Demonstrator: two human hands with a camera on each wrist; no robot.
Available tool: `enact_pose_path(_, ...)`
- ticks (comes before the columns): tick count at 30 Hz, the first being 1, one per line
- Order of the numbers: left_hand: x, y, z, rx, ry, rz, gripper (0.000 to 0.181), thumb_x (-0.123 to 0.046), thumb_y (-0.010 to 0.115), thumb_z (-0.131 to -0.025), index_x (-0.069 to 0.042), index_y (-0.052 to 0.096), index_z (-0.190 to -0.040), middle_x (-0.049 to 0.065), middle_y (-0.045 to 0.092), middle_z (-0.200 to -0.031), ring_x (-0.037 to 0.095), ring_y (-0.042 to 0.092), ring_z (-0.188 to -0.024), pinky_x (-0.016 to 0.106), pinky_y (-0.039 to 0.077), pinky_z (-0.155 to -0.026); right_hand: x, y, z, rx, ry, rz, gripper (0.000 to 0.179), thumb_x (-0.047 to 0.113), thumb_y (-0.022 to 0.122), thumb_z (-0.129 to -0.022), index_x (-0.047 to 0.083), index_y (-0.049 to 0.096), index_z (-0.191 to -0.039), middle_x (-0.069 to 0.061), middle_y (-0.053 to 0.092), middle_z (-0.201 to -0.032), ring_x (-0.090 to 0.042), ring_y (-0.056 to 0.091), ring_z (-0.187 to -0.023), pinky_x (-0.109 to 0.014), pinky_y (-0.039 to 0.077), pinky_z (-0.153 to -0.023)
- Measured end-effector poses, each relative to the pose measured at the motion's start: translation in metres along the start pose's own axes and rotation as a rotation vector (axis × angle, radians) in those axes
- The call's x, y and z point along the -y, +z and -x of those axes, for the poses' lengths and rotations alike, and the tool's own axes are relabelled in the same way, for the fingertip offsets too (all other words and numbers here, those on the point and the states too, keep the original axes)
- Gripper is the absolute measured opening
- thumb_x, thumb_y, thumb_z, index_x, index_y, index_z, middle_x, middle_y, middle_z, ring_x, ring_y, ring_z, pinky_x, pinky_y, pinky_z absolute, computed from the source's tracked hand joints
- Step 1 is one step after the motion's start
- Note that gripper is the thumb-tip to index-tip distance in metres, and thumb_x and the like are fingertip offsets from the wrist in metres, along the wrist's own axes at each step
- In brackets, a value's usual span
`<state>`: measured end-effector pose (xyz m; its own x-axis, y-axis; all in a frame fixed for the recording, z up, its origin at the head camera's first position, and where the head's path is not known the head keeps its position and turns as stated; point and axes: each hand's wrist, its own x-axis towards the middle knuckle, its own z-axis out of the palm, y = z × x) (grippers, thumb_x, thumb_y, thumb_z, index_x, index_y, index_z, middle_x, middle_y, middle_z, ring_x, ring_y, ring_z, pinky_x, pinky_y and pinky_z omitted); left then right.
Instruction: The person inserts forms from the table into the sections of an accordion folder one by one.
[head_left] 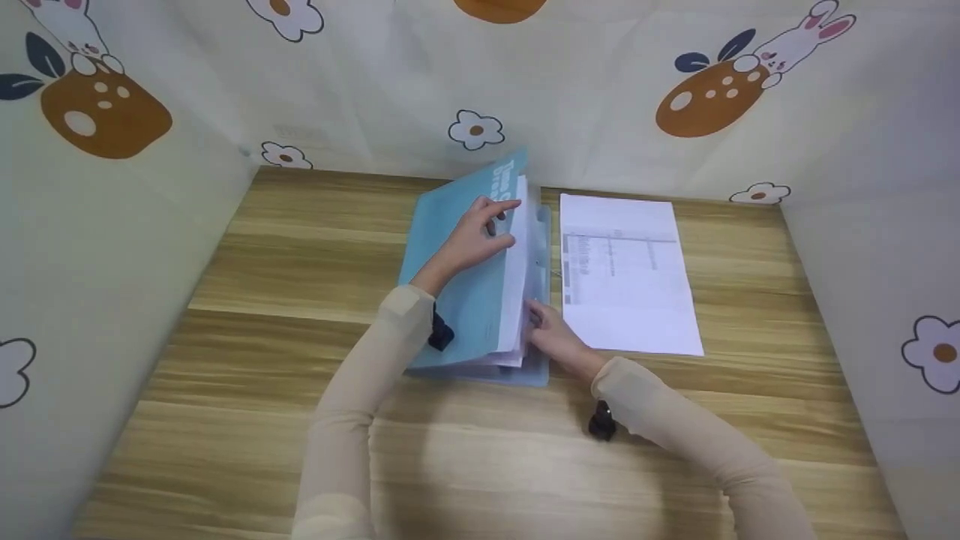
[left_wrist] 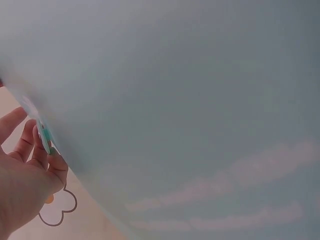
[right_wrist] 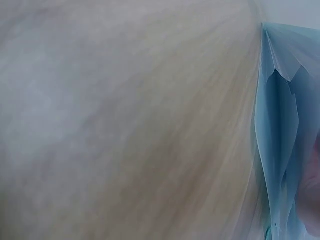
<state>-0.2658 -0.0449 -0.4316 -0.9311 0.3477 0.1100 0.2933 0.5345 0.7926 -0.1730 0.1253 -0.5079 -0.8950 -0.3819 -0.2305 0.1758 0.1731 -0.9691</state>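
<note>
A blue plastic document folder [head_left: 457, 262] with white lettering lies partly open on the table. White sheets [head_left: 515, 277] stand inside it, tilted under the raised cover. My left hand [head_left: 476, 232] reaches across the cover to its right edge. In the left wrist view, the left hand [left_wrist: 30, 165] pinches that edge between thumb and fingers. Lower down, my right hand [head_left: 559, 337] has bent fingers at the folder's inner leaves, beside the sheets. The right wrist view shows blue leaves [right_wrist: 277, 125] fanned apart, with a blurred part of the right hand [right_wrist: 310, 200] against them.
A printed white sheet [head_left: 630, 277] with a table on it lies flat just right of the folder. Wood-grain tabletop [head_left: 285, 285] surrounds both. Patterned fabric walls [head_left: 375, 97] rise at the back and sides.
</note>
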Motion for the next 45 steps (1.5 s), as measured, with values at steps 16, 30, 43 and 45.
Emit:
enact_pose_path(16, 0.002, 0.002, 0.000, 0.004, 0.009, 0.012, 0.051, -0.019, 0.058, -0.077, -0.019, 0.048, -0.128, 0.002, 0.041, -0.100, 0.016, 0.041, -0.082, 0.026, 0.037, -0.067, 0.003, -0.048, 0.008, -0.091, 0.034, -0.041, 0.049, 0.002, 0.057, -0.080, 0.000, 0.042, -0.127, -0.014, 0.040, -0.127, -0.030, 0.054, -0.098, -0.036, 0.043, -0.079)
enact_pose_path(30, 0.002, 0.002, 0.000, 0.009, 0.031, 0.029, 0.052, -0.017, 0.058, -0.078, -0.016, 0.047, -0.128, 0.003, 0.042, -0.100, 0.016, 0.042, -0.079, 0.026, 0.038, -0.067, 0.014, -0.111, 0.018, -0.139, -0.070, -0.014, 0.048, -0.005, 0.052, -0.082, -0.010, 0.034, -0.127, -0.026, 0.032, -0.129, -0.028, 0.054, -0.098, -0.031, 0.045, -0.076)
enact_pose_path(43, 0.002, 0.002, 0.001, 0.005, 0.041, 0.014, 0.052, -0.018, 0.055, -0.077, -0.014, 0.048, -0.128, 0.005, 0.043, -0.101, 0.017, 0.044, -0.077, 0.027, 0.039, -0.066, 0.001, -0.175, 0.028, -0.298, -0.037, 0.004, 0.055, 0.008, 0.060, -0.082, -0.008, 0.035, -0.128, -0.025, 0.033, -0.128, -0.017, 0.053, -0.095, -0.024, 0.045, -0.075)
enact_pose_path(45, 0.002, 0.002, 0.001, 0.004, 0.036, 0.008, 0.052, -0.019, 0.055, -0.077, -0.016, 0.048, -0.128, 0.005, 0.043, -0.101, 0.016, 0.044, -0.077, 0.027, 0.039, -0.066, -0.008, -0.187, 0.029, -0.318, -0.050, -0.018, 0.057, 0.011, 0.063, -0.080, -0.007, 0.037, -0.128, -0.023, 0.035, -0.127, -0.016, 0.054, -0.094, -0.024, 0.045, -0.075)
